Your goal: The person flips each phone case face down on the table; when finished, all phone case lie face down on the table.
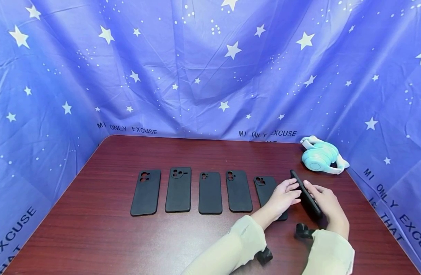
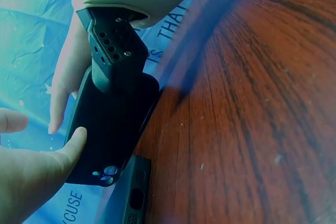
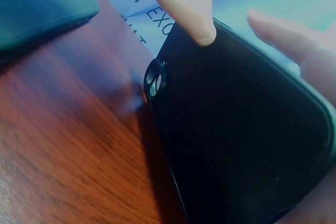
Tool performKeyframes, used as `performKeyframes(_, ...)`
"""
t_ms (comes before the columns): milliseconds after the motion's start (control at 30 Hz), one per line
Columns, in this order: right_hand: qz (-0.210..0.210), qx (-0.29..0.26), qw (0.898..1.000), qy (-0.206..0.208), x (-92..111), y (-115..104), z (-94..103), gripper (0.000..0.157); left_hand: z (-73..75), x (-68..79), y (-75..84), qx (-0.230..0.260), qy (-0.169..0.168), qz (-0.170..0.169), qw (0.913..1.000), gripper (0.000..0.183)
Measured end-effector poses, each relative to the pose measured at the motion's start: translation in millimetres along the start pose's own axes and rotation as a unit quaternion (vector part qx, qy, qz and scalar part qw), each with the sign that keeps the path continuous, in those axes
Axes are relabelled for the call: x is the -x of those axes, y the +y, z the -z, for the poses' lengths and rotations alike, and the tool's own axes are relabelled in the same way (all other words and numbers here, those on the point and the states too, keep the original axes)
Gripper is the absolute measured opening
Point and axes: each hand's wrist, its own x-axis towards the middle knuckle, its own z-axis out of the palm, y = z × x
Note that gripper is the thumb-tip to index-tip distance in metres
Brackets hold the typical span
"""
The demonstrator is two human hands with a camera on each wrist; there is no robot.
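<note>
A black phone case (image 1: 308, 200) stands tilted on its long edge at the right end of a row of cases. My right hand (image 1: 330, 202) grips it from the right side, thumb near its upper edge. My left hand (image 1: 282, 196) reaches from the left with fingers extended; in the left wrist view its thumb (image 2: 77, 139) touches the case's back near the camera cutout. The right wrist view shows the camera ring (image 3: 156, 81) close to the table. Under my left forearm lies another black case (image 1: 265, 187), partly covered.
Several black cases, among them one with a round camera ring (image 1: 178, 191), lie flat in a row to the left on the brown table (image 1: 103, 236). Light blue headphones (image 1: 322, 156) sit at the back right corner. A starry blue curtain (image 1: 189, 68) surrounds the table.
</note>
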Motion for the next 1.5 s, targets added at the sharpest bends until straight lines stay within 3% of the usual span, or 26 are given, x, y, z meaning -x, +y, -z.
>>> performKeyframes(167, 0.003, 0.012, 1.000, 0.006, 1.2, 0.0, 0.8, 0.086, -0.1, 0.4, -0.8, -0.005, -0.018, 0.003, 0.9998, 0.043)
performKeyframes(500, 0.042, 0.020, 0.995, 0.087, 4.9, -0.8, 0.4, 0.067, -1.0, -3.0, -6.7, -0.049, -0.061, 0.027, 0.9966, 0.046)
performKeyframes(833, 0.035, 0.020, 0.987, 0.154, 8.5, 3.2, 4.8, 0.056, -6.4, -3.7, -11.8, -0.095, -0.031, 0.094, 0.9906, 0.054)
performKeyframes(1067, 0.004, -0.003, 0.987, 0.161, 7.3, 9.2, 6.4, 0.055, -5.8, -3.4, -12.5, -0.099, -0.034, 0.091, 0.9903, 0.054)
performKeyframes(1300, -0.033, -0.022, 0.977, 0.208, -1.5, 17.2, -0.7, 0.049, -4.4, -5.3, -15.5, -0.093, -0.026, 0.089, 0.9913, 0.053)
performKeyframes(1500, -0.018, -0.019, 0.971, 0.236, -7.2, 19.9, -9.1, 0.042, -2.7, -4.7, -14.6, -0.115, -0.014, 0.081, 0.9900, 0.052)
